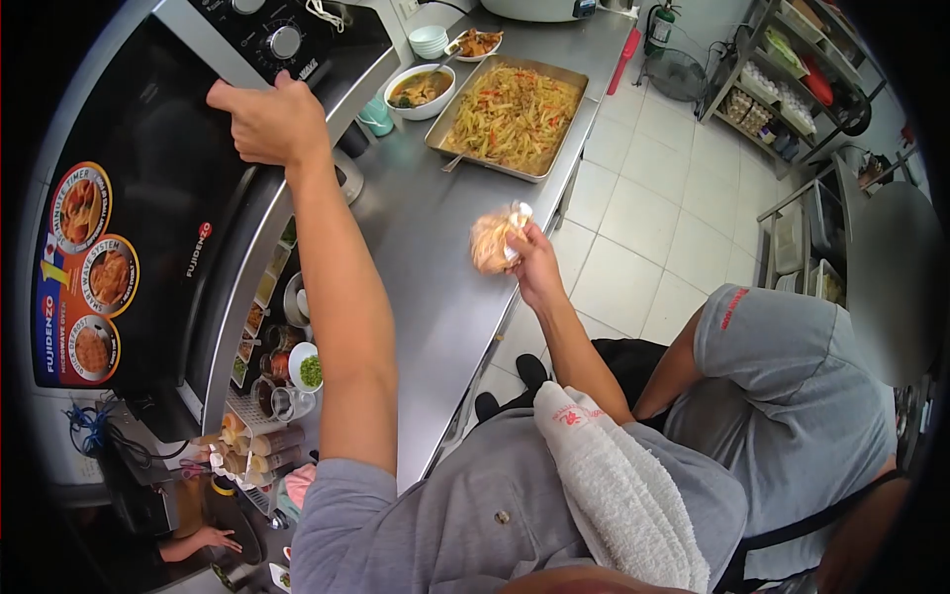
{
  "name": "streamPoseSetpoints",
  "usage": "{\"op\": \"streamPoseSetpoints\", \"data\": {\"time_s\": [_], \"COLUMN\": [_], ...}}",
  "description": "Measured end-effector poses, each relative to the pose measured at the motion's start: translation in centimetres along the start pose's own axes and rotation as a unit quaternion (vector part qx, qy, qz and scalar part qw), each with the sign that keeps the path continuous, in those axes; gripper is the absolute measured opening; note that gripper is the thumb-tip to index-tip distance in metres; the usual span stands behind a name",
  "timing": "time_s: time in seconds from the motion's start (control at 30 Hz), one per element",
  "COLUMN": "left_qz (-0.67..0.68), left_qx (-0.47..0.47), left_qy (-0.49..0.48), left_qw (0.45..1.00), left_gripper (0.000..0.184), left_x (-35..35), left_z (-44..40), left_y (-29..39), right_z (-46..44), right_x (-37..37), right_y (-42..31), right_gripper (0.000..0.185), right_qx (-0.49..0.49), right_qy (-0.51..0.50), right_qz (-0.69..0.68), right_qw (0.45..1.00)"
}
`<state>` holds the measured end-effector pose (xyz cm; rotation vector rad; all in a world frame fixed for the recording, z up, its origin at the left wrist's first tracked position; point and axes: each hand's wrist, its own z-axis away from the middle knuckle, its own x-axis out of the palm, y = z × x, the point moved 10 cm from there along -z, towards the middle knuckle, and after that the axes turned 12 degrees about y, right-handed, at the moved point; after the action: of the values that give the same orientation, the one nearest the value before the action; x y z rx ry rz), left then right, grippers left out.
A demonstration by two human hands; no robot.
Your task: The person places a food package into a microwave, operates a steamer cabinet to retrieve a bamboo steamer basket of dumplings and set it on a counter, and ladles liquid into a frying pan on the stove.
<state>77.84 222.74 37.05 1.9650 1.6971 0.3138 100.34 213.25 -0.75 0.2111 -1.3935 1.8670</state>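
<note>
My left hand (277, 124) is raised at the front of a black and silver microwave oven (148, 129), closed at the end of its silver door handle (213, 49); part of the fingers is hidden. My right hand (535, 259) grips a small clear plastic bag (495, 241) with orange-brown contents I cannot make out exactly. The bag hangs over the edge of the steel counter (416, 247). Beyond it lies a metal tray of noodles with vegetables (515, 119), a spoon handle sticking out at its near corner.
A soup bowl (420, 92), a plate of food (475, 45) and stacked bowls (428, 42) stand behind the tray. A co-worker in a grey shirt (792, 366) is close on my right. Below the microwave are a bowl of chopped greens (307, 367) and several bottles (272, 450).
</note>
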Motion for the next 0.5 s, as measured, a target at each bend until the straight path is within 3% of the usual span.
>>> {"op": "streamPoseSetpoints", "data": {"time_s": [0.1, 0.3, 0.37, 0.47, 0.5], "left_qz": [0.014, -0.003, 0.066, 0.282, 0.292], "left_qx": [-0.020, -0.033, 0.033, -0.003, -0.016], "left_qy": [0.001, 0.033, 0.031, -0.035, -0.057], "left_qw": [1.000, 0.999, 0.997, 0.959, 0.955], "left_gripper": [0.056, 0.046, 0.044, 0.051, 0.053], "left_x": [0.1, -1.2, -2.8, -6.9, -9.2], "left_z": [-0.2, 0.7, 1.5, 4.4, 5.6], "left_y": [-0.3, 0.0, 1.7, 3.1, 3.5], "right_z": [-0.6, -0.6, -0.4, 0.5, 1.1], "right_x": [1.1, 2.9, 3.4, 5.1, 6.0], "right_y": [-2.9, -5.2, -5.8, -7.5, -8.4], "right_gripper": [0.016, 0.016, 0.016, 0.018, 0.019], "right_qx": [-0.054, -0.069, -0.080, -0.102, -0.129], "right_qy": [0.013, 0.001, 0.000, -0.006, -0.027], "right_qz": [-0.042, -0.106, -0.103, -0.103, -0.101], "right_qw": [0.998, 0.992, 0.991, 0.989, 0.986]}}
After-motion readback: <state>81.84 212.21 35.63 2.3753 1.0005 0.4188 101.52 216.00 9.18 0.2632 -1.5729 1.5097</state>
